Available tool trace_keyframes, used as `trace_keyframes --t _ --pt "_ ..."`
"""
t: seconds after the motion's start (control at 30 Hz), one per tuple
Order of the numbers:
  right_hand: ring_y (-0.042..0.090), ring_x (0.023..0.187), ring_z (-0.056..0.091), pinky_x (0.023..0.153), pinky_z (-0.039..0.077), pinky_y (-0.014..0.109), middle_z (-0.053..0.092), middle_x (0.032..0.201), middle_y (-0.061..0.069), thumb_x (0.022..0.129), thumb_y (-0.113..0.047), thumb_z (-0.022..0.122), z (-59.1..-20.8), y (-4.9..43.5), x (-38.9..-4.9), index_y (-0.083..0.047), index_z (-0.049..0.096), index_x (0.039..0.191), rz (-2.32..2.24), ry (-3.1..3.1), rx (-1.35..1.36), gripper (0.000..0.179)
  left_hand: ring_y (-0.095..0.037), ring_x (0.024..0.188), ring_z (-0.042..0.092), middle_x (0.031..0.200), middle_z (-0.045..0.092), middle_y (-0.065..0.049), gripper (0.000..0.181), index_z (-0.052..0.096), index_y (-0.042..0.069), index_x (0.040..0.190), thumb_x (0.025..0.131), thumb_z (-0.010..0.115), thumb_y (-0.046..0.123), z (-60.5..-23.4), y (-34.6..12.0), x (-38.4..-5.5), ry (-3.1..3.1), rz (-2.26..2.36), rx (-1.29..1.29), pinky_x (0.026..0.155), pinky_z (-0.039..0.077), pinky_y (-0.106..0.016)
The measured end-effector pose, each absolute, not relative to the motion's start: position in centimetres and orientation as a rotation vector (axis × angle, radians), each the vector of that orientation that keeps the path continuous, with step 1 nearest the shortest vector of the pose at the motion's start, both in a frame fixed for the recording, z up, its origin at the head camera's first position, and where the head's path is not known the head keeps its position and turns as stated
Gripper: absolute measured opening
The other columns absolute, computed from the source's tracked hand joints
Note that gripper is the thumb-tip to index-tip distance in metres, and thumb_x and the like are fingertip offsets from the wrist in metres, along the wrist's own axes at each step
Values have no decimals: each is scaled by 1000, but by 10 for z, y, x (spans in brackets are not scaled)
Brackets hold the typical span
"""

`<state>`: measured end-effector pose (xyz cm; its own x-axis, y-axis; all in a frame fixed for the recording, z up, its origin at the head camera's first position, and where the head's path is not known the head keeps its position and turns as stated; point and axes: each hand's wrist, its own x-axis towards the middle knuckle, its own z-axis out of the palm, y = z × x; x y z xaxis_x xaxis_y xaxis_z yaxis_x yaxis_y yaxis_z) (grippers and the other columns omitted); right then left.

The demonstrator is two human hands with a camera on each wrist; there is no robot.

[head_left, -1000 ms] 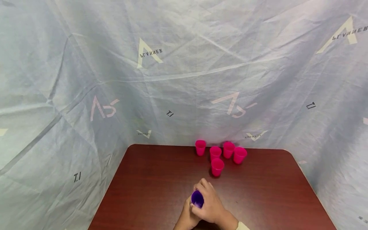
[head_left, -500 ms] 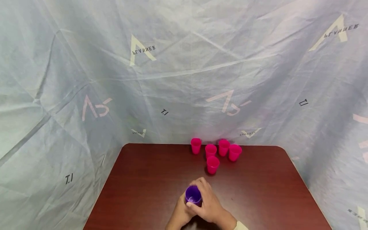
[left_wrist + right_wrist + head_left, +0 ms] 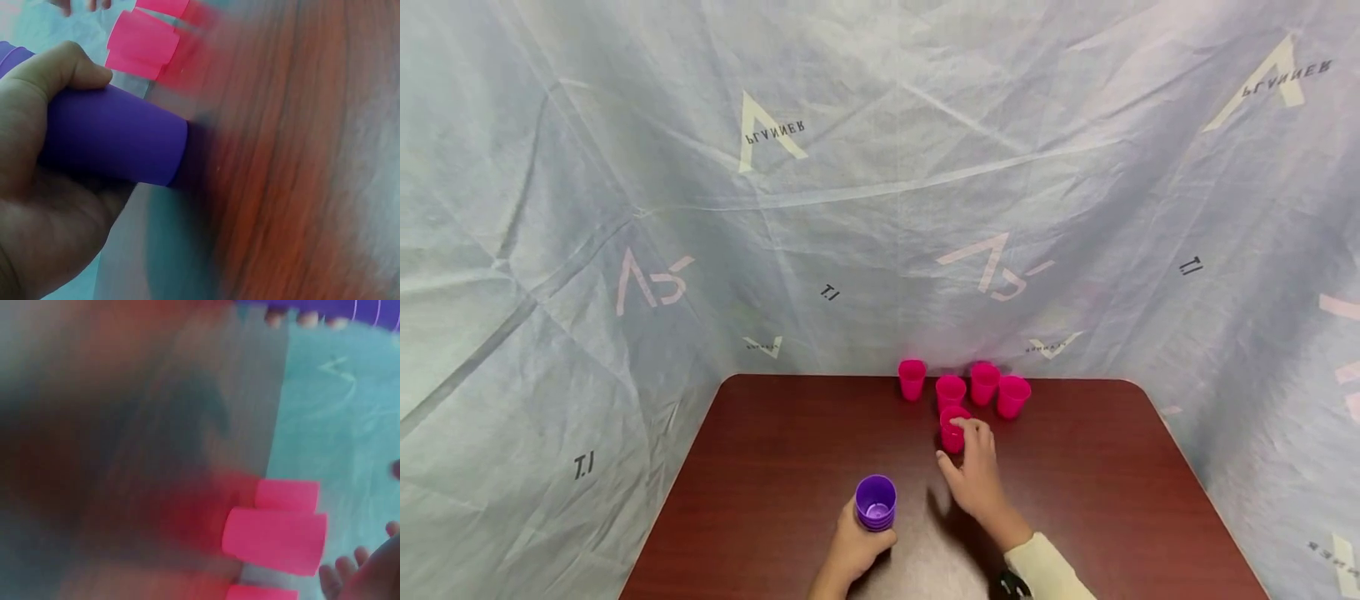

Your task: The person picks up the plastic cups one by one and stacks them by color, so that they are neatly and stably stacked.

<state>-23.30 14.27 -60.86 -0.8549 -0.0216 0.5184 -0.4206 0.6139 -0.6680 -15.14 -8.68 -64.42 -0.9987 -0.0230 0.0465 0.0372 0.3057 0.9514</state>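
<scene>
Left hand (image 3: 852, 548) gripping purple cup stack (image 3: 876, 497); right hand (image 3: 976, 477) loose-fingered at nearest pink cup (image 3: 952, 441).
Stack upright, mouth up, between left thumb and fingers. Nearest pink cup upright just past right thumb, at the fingertips; contact unclear. Four more pink cups (image 3: 984, 383) beyond the right hand, upright.

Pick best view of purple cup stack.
Head: the purple cup stack shows its open top and nested rims. Left wrist: lower side and base, close up, top cropped. Right wrist: a slice at the frame's top.
</scene>
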Motion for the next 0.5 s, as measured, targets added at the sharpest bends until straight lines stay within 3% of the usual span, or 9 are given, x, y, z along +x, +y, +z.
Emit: trace_keyframes --t 0.13,0.27,0.5 --pt "43 130 44 106 42 65 44 139 24 84 -19 85 -619 143 -256 -4 47 147 1071 -2514 242 76 -9 101 67 109 75 -5 64 65 5 124 63 85 1 -644 -101 -149 -2540 -1767 13 94 54 -27" --pt "46 135 41 108 43 66 42 145 27 82 -21 89 -631 144 -274 -3 41 153 977 -2510 231 88 -13 101 67 108 74 -8 62 64 2 123 64 83 1 -641 -114 -149 -2558 -1714 35 92 54 -29" --pt "47 128 47 104 50 61 49 134 27 90 -12 82 -638 151 -282 0 50 147 908 -2528 222 67 -16 105 67 112 73 -8 66 62 2 128 65 83 0 -640 -117 -153 -2570 -1776 40 95 53 -29"
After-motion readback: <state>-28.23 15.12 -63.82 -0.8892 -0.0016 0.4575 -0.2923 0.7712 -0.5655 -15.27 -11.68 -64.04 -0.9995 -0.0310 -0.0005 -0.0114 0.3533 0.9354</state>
